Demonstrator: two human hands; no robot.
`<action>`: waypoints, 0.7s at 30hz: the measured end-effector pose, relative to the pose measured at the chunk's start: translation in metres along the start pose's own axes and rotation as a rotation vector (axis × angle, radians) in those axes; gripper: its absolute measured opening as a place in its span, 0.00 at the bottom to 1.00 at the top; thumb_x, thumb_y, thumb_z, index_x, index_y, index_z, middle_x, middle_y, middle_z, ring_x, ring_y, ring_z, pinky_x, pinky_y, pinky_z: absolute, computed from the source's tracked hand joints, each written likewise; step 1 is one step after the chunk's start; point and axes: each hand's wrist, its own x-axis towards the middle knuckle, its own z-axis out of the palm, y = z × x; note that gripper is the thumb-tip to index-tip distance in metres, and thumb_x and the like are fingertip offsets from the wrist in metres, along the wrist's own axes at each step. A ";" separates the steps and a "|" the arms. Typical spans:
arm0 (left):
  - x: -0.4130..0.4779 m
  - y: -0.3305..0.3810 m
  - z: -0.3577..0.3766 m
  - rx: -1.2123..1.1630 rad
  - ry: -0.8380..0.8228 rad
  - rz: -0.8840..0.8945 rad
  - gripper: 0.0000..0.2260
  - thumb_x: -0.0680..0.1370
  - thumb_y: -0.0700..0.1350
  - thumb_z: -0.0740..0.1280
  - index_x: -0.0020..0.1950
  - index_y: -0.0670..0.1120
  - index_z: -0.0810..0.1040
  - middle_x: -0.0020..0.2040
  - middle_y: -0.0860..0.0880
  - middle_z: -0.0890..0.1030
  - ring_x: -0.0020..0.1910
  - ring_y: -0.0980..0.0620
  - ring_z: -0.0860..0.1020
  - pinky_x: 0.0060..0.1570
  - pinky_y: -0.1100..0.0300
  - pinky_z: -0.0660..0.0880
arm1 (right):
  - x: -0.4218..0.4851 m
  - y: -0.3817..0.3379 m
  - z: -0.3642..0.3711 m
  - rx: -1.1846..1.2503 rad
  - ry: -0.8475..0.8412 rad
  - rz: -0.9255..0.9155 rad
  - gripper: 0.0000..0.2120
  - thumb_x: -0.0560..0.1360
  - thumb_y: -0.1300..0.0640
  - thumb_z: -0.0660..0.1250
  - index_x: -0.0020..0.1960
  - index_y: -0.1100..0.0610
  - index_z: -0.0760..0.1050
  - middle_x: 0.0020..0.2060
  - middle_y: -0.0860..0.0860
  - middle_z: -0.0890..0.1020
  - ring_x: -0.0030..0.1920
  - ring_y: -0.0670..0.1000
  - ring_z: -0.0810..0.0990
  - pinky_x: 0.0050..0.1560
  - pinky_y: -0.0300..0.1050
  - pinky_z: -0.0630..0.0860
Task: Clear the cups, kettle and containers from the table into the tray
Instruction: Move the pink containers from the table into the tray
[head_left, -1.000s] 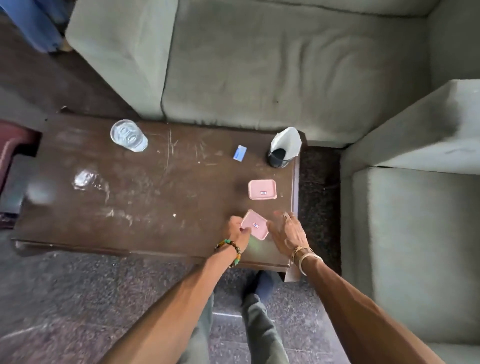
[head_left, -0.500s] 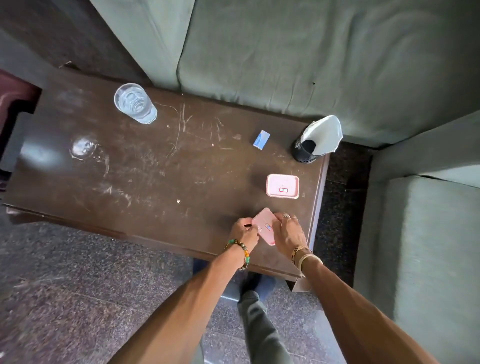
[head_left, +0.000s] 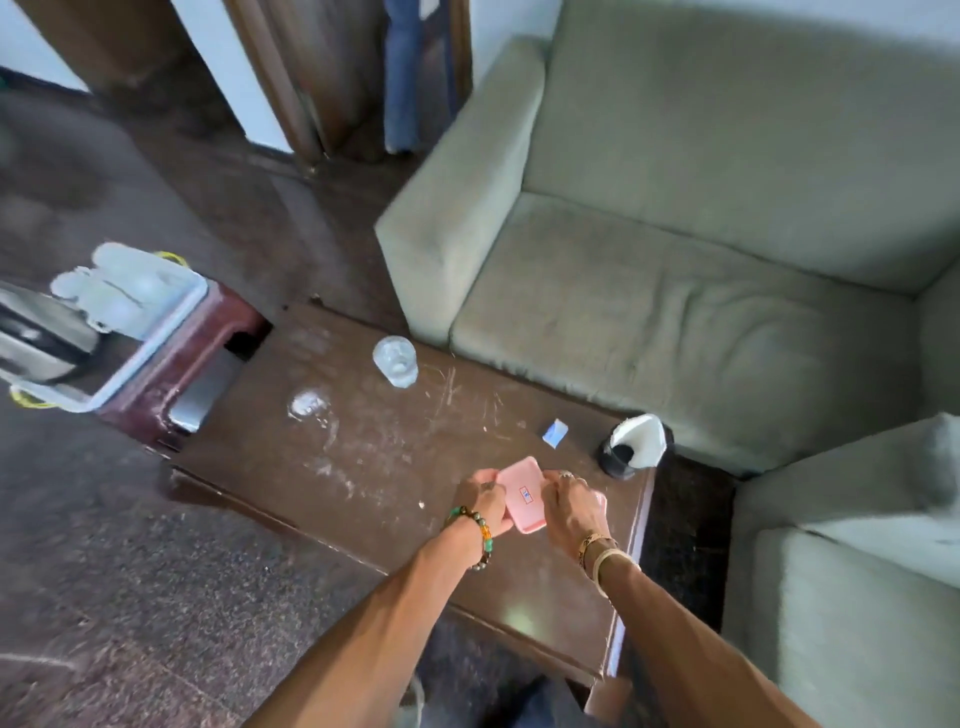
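Note:
A pink lidded container (head_left: 522, 493) is held just above the near right part of the dark wooden table (head_left: 363, 467), my left hand (head_left: 483, 501) on its left side and my right hand (head_left: 571, 506) on its right. A sliver of a second pink container (head_left: 600, 500) shows behind my right hand. A clear glass (head_left: 395, 361) stands at the table's far edge. The tray (head_left: 156, 343), pale-rimmed, rests on a maroon stool at the left and holds a steel kettle (head_left: 36, 338) and clear cups (head_left: 119, 291).
A black cup with white paper in it (head_left: 631, 447) stands at the table's far right corner, with a small blue packet (head_left: 555, 433) beside it. A wet shiny patch (head_left: 306, 405) lies left of centre. Grey-green sofas (head_left: 701, 234) border the table behind and to the right.
The pink container has moved away from me to where the second pink container lay. My view has swung up and left, bringing the tray and kettle into sight.

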 end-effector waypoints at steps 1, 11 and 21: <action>-0.016 0.017 -0.006 -0.026 0.003 0.025 0.14 0.80 0.29 0.52 0.55 0.44 0.71 0.55 0.36 0.76 0.48 0.41 0.77 0.47 0.43 0.76 | -0.002 -0.019 -0.012 -0.024 0.007 -0.038 0.15 0.81 0.54 0.54 0.58 0.54 0.79 0.52 0.57 0.82 0.51 0.57 0.80 0.48 0.44 0.74; -0.107 0.120 -0.123 -0.157 -0.030 0.210 0.14 0.82 0.33 0.49 0.61 0.46 0.66 0.56 0.41 0.72 0.55 0.45 0.72 0.63 0.46 0.71 | -0.031 -0.193 -0.023 -0.108 0.066 -0.266 0.13 0.80 0.55 0.55 0.50 0.57 0.78 0.51 0.61 0.83 0.52 0.63 0.80 0.46 0.47 0.72; -0.115 0.135 -0.354 -0.231 0.147 0.259 0.16 0.78 0.30 0.60 0.64 0.41 0.75 0.62 0.38 0.79 0.57 0.40 0.79 0.48 0.48 0.77 | -0.083 -0.354 0.123 -0.228 -0.080 -0.401 0.15 0.80 0.55 0.55 0.55 0.57 0.79 0.53 0.60 0.83 0.54 0.62 0.80 0.49 0.48 0.74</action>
